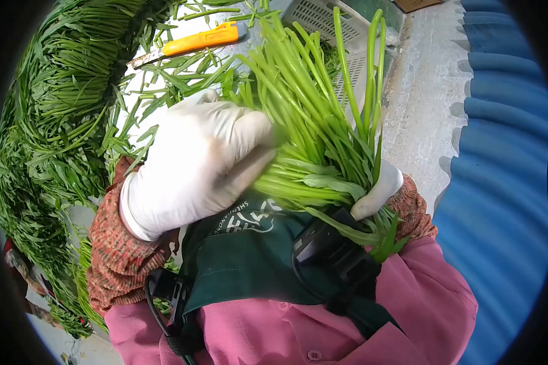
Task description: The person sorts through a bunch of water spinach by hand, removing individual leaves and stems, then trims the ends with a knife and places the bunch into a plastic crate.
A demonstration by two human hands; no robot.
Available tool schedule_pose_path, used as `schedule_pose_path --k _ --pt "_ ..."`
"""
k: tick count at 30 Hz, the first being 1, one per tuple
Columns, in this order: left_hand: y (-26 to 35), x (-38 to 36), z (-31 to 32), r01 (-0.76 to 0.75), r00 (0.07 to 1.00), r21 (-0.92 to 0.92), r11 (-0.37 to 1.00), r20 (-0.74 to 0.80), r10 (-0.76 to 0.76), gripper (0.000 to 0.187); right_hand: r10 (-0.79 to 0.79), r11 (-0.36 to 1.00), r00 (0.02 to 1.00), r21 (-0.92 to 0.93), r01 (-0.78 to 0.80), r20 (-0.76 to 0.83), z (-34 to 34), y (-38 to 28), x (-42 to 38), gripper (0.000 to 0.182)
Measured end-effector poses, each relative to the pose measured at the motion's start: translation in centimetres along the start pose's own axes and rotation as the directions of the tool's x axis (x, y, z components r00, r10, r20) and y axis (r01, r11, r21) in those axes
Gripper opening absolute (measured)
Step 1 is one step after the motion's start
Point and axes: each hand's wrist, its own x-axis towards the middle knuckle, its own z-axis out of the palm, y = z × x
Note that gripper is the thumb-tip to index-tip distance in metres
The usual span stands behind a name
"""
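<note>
My right hand [379,193], in a white glove, is wrapped round a bunch of long-stemmed leafy greens [313,103] that look like water spinach. The bunch is in front of my chest, with its pale stalks fanning up and away and some leaves hanging below the thumb. White-gloved too, my left hand [204,155] is at the left side of the bunch. Its fingers are curled closed against stems there, and the fingertips are partly hidden and slightly blurred. Beyond it, an orange-handled utility knife [201,39] with a stained blade lies among loose leaves.
A large heap of the same greens [55,103] stands along the left. Cut stems and leaves are scattered over the pale work surface [141,115]. A white slotted crate [353,36] is at the back, with a worn ledge [417,103] and blue corrugated sheeting [505,164] to the right.
</note>
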Motion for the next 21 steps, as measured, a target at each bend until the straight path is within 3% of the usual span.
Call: schedule_pose_path --k 2,6,9,11,13,18,21 --pt "0.4 0.0 -0.1 -0.03 0.999 0.097 0.995 -0.036 0.033 0.016 0.036 0.999 0.996 -0.006 -0.037 -0.076 0.6 -0.6 -0.2 0.093" --pt "0.5 -0.4 -0.5 -0.038 0.994 0.257 0.966 -0.092 0.064 0.017 0.009 1.0 0.999 -0.003 -0.009 -0.044 0.3 -0.4 -0.1 0.093" --pt "-1.8 -1.6 -0.8 0.045 0.987 0.534 0.844 -0.154 0.045 0.017 -0.015 0.994 0.999 0.111 0.019 -0.036 0.3 0.2 -0.5 0.094" --pt "-4.4 -2.7 -1.7 0.13 0.974 0.587 0.799 -0.227 0.008 0.016 -0.049 0.988 0.999 0.149 0.05 -0.011 -0.2 0.8 -0.6 0.094" --pt "-5.8 -3.3 -2.3 0.239 0.96 0.588 0.772 -0.262 -0.098 0.012 -0.063 0.983 0.998 0.172 0.061 0.003 -0.3 1.0 -0.5 0.093" --pt "-7.7 -2.2 -1.2 0.269 0.956 0.648 0.713 -0.267 -0.118 0.015 -0.017 0.987 0.998 0.158 0.027 -0.063 0.2 0.7 -1.1 0.092" --pt "-4.6 -0.1 -1.4 0.207 0.941 0.489 0.847 -0.338 -0.035 0.021 -0.035 0.985 0.997 0.167 0.047 -0.07 0.3 0.8 -1.2 0.091"
